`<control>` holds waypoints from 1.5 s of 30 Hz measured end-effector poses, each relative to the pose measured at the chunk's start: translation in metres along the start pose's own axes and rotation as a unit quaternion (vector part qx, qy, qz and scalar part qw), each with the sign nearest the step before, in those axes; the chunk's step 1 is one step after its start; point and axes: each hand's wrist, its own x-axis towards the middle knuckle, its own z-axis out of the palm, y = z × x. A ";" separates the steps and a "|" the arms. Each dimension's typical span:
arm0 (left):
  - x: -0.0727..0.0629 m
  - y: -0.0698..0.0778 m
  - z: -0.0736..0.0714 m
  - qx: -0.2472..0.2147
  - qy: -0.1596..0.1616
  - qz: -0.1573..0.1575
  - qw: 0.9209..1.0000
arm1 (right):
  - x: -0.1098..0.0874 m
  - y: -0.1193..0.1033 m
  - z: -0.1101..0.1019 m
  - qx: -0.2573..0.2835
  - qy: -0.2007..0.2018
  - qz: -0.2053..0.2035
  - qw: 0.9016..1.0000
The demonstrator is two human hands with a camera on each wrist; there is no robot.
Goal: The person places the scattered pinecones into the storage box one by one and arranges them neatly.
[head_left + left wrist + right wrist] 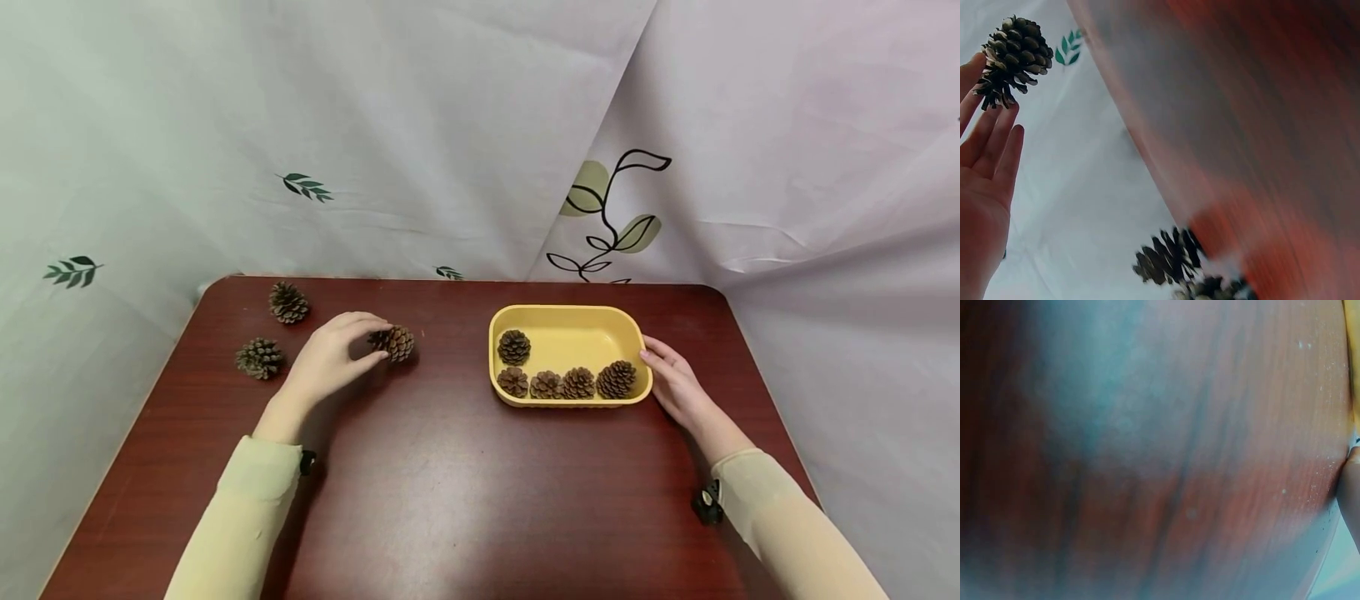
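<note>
Between thumb and fingers, my left hand [330, 352] pinches a brown pine cone [397, 342] over the left half of the table. The left wrist view shows this pine cone [1017, 53] at the fingertips, its scales spread. My right hand [672, 379] grips the right end of a yellow rectangular bin [566, 311], thumb at the rim. Several pine cones lie inside the bin: a row along its near side, with one pine cone [514, 347] behind them at the left. In the right wrist view only a bit of the hand [1350, 494] and the bin's yellow side show.
Two loose pine cones, one farther back [288, 302] and one nearer [259, 358], lie on the table's left side beyond the left hand. The dark red wooden table [450, 492] meets a pale curtain [390, 150] with leaf prints at its back edge.
</note>
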 end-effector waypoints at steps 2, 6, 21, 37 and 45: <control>0.006 0.003 0.004 -0.006 0.001 0.005 1.000 | 0.000 0.000 0.000 -0.002 0.001 0.000 1.000; 0.018 0.012 0.011 -0.018 0.003 0.018 1.000 | 0.001 0.000 0.000 -0.002 0.001 0.000 1.000; 0.068 0.051 0.040 -0.045 -0.019 0.058 0.997 | 0.000 0.001 -0.001 0.007 0.001 -0.002 1.000; 0.110 0.084 0.069 -0.046 -0.062 0.095 0.993 | 0.000 -0.001 0.000 0.006 -0.001 0.003 1.000; 0.125 0.101 0.086 -0.042 -0.097 0.103 0.989 | 0.001 -0.001 0.001 0.005 -0.002 0.000 1.000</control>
